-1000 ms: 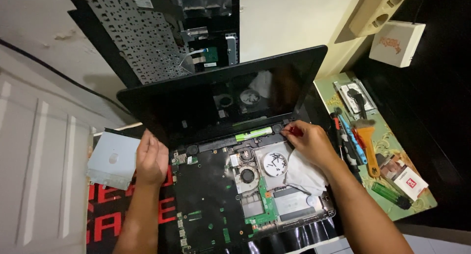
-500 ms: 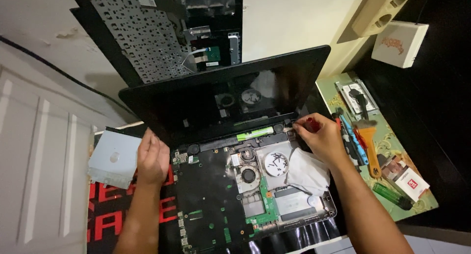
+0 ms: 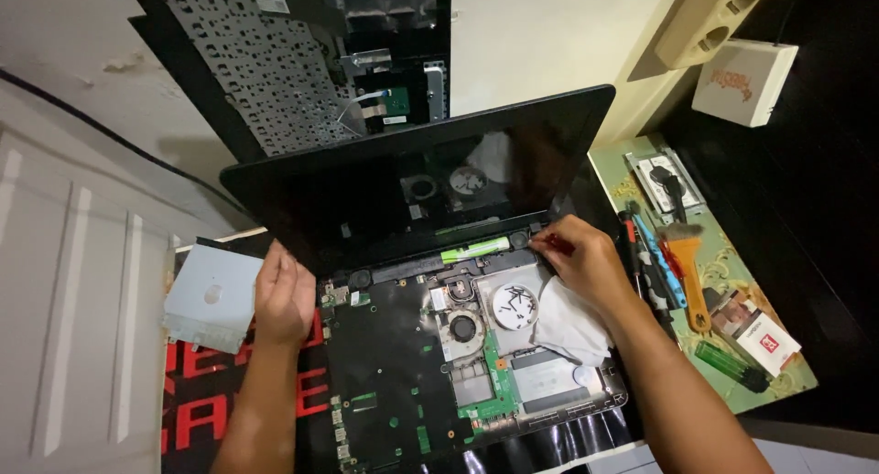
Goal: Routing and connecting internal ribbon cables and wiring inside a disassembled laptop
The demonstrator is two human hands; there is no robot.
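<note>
Laptop: we see an opened laptop base (image 3: 403, 382) in the lower middle of the frame, its cover off, with the black motherboard, a small fan (image 3: 464, 327) and green circuit boards laid bare.
Screen: the dark screen (image 3: 385, 199) stands up behind the base in the middle of the frame and mirrors the parts below it.
Left hand: our left hand (image 3: 284, 295) rests at the left edge of the base near the hinge, fingers loosely curled; we cannot tell whether it grips anything.
Right hand: our right hand (image 3: 581, 259) sits at the right hinge, thumb and forefinger pressed together on a small red-tipped tool (image 3: 557, 245).
Cloth: a white cloth (image 3: 568, 323) lies on the base under our right wrist, just beside a round white disc (image 3: 515, 306).
Keyboard cover: the removed keyboard panel (image 3: 275, 62) lies upside down in the upper left of the frame.
Drive: a grey metal optical drive (image 3: 212, 298) lies left of our left hand.
Tools: screwdrivers (image 3: 650, 254) and an orange brush (image 3: 689, 272) lie on a green mat (image 3: 787, 382) at the right.
</note>
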